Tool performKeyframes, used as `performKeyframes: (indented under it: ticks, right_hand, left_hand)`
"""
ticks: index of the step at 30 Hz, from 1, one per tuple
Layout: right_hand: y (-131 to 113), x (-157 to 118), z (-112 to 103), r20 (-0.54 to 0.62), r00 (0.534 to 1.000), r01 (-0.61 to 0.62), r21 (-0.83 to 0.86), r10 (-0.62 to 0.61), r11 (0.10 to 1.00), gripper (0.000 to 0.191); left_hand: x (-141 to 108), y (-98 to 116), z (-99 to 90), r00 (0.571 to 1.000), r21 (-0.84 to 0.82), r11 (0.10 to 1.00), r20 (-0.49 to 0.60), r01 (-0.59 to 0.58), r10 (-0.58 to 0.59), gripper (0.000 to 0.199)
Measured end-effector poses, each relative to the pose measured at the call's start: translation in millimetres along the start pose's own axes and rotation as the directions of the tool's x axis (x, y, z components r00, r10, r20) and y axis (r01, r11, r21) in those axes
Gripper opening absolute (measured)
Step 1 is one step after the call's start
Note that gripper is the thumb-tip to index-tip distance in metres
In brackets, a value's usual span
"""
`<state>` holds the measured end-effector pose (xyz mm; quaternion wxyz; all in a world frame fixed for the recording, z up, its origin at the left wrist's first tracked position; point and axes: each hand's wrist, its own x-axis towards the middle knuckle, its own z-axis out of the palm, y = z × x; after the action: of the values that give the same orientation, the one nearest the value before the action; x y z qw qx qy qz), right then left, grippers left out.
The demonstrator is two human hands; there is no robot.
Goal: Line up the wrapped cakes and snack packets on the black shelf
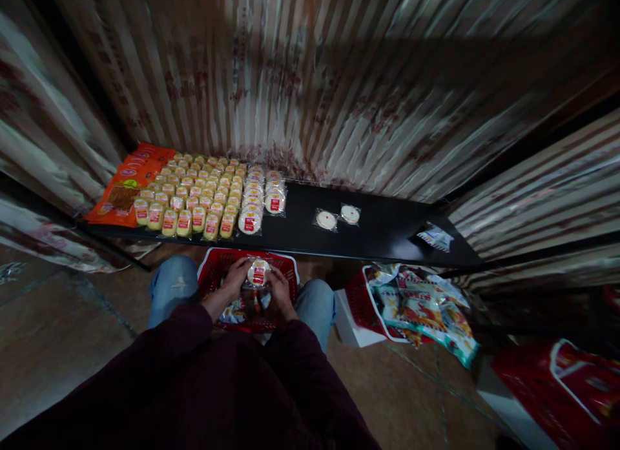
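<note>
**Grasping a round clear-wrapped packet in both hands over a red basket**

Holds the round packet [258, 273] upright enough to show its red-and-yellow label, with left hand [236, 276] grasping one edge and right hand [279, 287] grasping the other. Has it above the near red basket [207, 265], just in front of the black shelf [387, 240]. Sits with left knee [174, 287] and right knee [317, 308] in blue jeans, one on each side of that basket, and wears dark sleeves.

Faces an orange bag [121, 195] at the left end of the shelf, then close-set rows of yellow packets [184, 223], then two columns of labeled round packets [250, 221] in overlapping lines. Has two pale round packets [350, 214] farther right, near each other and well apart from the columns, and a small blue-and-white packet [436, 237] near the right end.

Has a second red basket [357, 303] off to the right, filled with green-and-white snack bags [421, 305], beside a white box [356, 327]. Shows another red basket [527, 376] at far right, with contents too dark to tell.
</note>
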<state>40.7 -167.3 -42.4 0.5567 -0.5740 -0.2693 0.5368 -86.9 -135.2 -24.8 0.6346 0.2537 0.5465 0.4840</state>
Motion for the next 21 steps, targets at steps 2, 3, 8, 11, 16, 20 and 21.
performKeyframes:
  ticks: [2,3,8,11,16,20,21]
  right_hand:
    - [-11,-3,1,0.002,0.998,-0.063,0.090,0.063,0.994,0.031]
    - [-17,-5,1,0.014,0.996,-0.085,0.132,0.084,0.988,0.031]
    - [-37,-9,4,0.063,0.992,-0.125,0.238,0.113,0.963,0.030]
    - [-41,-10,5,0.106,0.990,-0.120,0.264,0.095,0.957,0.028]
    - [-36,-13,4,0.158,0.984,-0.121,0.272,0.079,0.955,0.031]
    - [-27,-12,-1,0.133,0.987,-0.123,0.245,0.092,0.962,0.034]
    - [-24,-10,-3,0.113,0.989,-0.117,0.235,0.092,0.965,0.035]
  left_hand:
    - [-1,4,3.8,1.000,-0.043,0.999,0.018,0.014,-0.013,0.036]
    - [-2,6,5.2,0.999,-0.061,0.998,0.029,0.019,-0.018,0.036]
    - [-6,18,11.3,0.999,-0.100,0.995,0.048,0.011,-0.006,0.032]
    - [-7,25,16.2,0.999,-0.121,0.993,0.031,0.015,-0.011,0.030]
    - [-7,27,21.7,1.000,-0.079,0.997,0.024,0.015,-0.013,0.032]
    - [-7,19,19.3,1.000,0.005,1.000,-0.011,-0.022,0.022,0.030]
    - [-8,15,17.9,0.998,0.041,0.998,-0.047,-0.040,0.042,0.028]
